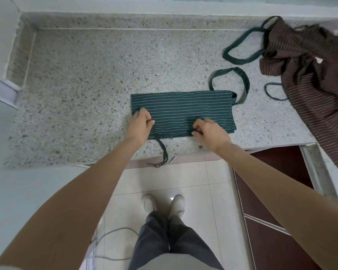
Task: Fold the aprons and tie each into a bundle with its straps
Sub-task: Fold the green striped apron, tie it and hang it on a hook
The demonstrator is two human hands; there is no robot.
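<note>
A dark green striped apron (183, 110) lies folded into a flat rectangle on the speckled stone counter (86, 84). My left hand (140, 124) pinches its near left edge with curled fingers. On the near right part of the fold, my right hand (210, 132) has its fingers curled on the cloth. One green strap (163, 151) trails from the near edge over the counter's front. A wider strap loop (242, 78) curls off the apron's far right corner. A second green loop (240, 48) lies farther back.
A crumpled brown striped apron (310, 75) sprawls at the right end of the counter and hangs over its edge. A raised stone ledge (23, 55) bounds the counter's left side. Below are pale floor tiles (174, 182), a dark red cabinet front (271, 191), and my shoes.
</note>
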